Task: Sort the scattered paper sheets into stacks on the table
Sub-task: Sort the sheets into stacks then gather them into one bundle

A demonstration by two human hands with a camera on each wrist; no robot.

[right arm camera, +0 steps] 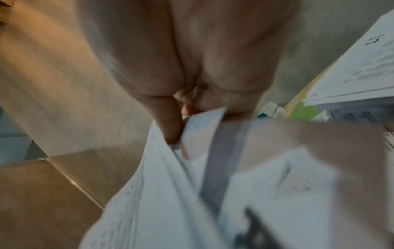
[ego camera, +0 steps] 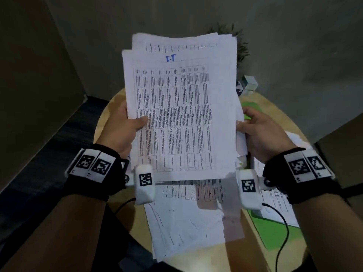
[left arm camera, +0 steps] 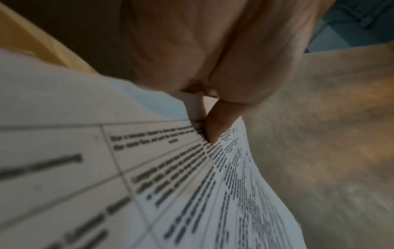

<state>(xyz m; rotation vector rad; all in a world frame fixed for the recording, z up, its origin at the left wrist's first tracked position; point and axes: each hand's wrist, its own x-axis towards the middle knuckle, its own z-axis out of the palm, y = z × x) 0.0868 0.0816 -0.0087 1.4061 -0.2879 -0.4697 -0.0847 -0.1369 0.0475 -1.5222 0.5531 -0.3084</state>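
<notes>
White paper sheets (ego camera: 180, 107): black printed grid tables, blue handwritten mark. Round wooden bench (ego camera: 275, 107): tan. Flat folder (ego camera: 275, 232): green. Wristbands (ego camera: 94, 165): black, black-and-white square codes.

dim grey walls (ego camera: 294, 36) close round a round wooden table (ego camera: 106, 122); dark floor (ego camera: 39, 173) at left.

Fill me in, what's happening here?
A person is sorting paper. Both hands, left hand and right hand, hold a bundle of white printed sheets upright above the round wooden table, each gripping one side edge. More white sheets lie loosely piled on the table below, with others on a green folder at right.
</notes>
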